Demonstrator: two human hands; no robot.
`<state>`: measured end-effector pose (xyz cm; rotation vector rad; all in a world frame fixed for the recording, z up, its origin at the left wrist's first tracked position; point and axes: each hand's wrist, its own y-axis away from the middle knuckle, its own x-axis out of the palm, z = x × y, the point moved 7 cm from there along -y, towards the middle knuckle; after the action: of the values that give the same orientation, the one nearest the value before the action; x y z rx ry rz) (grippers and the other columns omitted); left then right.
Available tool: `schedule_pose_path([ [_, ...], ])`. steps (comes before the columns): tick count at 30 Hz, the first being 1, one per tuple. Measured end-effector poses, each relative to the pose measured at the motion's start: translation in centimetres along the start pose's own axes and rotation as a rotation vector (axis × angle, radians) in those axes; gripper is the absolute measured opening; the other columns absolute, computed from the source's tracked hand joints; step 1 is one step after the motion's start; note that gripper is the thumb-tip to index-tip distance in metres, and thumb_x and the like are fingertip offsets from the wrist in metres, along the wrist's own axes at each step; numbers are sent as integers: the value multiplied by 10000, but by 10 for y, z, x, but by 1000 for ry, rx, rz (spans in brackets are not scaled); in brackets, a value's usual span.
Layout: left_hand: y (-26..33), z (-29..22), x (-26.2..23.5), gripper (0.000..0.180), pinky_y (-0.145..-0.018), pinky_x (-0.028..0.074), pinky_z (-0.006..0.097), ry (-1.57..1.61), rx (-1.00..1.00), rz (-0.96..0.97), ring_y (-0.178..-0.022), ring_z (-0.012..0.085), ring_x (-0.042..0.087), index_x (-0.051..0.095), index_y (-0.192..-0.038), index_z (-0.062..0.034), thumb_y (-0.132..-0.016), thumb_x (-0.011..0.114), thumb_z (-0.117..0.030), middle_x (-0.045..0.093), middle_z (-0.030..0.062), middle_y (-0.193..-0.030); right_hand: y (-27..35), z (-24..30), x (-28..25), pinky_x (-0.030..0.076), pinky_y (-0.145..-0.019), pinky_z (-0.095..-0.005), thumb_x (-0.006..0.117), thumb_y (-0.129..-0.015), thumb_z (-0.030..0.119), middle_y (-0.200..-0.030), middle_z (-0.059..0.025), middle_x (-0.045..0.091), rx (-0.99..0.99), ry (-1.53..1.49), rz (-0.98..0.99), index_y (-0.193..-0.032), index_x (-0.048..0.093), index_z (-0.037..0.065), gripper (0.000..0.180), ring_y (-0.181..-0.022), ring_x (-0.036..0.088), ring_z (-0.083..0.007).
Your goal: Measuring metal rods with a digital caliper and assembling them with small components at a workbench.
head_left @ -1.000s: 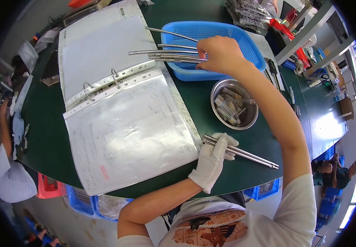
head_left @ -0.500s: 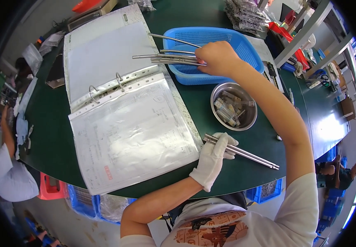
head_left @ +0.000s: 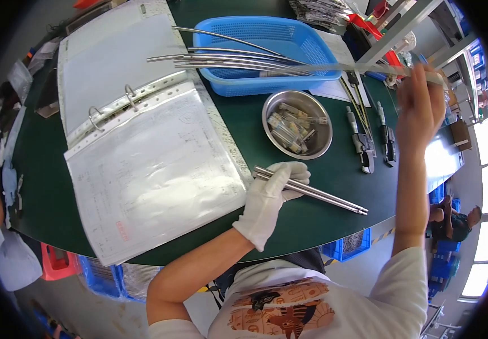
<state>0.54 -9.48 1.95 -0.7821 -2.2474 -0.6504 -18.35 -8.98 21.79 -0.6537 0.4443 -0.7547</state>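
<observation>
My left hand (head_left: 268,198), in a white glove, is closed around a small bundle of slim metal rods (head_left: 334,201) above the table's near edge. Bare and smeared by motion, my right hand (head_left: 421,110) is raised at the right with its fingers pinched. From it a long thin grey rod (head_left: 362,67), also blurred, stretches left towards the blue perforated basket (head_left: 269,86). Several more metal rods (head_left: 227,59) lie across that basket, their left ends jutting over its side.
A steel bowl (head_left: 329,135) of small clear packets stands before the basket. An open ring binder (head_left: 153,169) with sleeved sheets covers the table's left. Two calipers (head_left: 362,150) lie right of the bowl. A shelf post (head_left: 393,37) rises behind. Another person (head_left: 453,220) sits far right.
My right hand has moved from the basket far to the right, drawing a thin rod with it. Other rods stay on the basket. My left hand still holds its bundle. The view has shifted.
</observation>
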Motion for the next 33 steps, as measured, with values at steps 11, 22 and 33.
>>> schedule_pose_path([
  [11, 6, -8, 3, 395, -790, 473, 302, 63, 59, 5, -880, 148, 565, 396, -1302, -86, -921, 424, -187, 555, 114, -1071, 171, -58, -56, 180, -376, -205, 538, -879, 204, -534, 45, 324, 781, -248, -190, -884, 499, 43, 165, -395, 225, -29],
  [22, 6, -6, -6, 199, -774, 497, 298, 40, 54, -86, -848, 166, 600, 565, -983, 12, -900, 483, -149, 605, 126, -957, 208, -52, -65, 191, -376, -218, 348, -883, 351, -495, 37, 336, 1553, -207, 499, -737, 540, 16, 413, -414, 254, -53],
  [33, 5, -5, -7, 168, -724, 502, 266, -65, 97, -114, -805, 122, 585, 571, -967, -4, -885, 517, -140, 601, 71, -901, 111, 13, 63, 445, -622, -292, 547, -752, -66, -785, -115, 574, -15, 3, 793, -896, 600, -23, 159, -699, 547, -184],
])
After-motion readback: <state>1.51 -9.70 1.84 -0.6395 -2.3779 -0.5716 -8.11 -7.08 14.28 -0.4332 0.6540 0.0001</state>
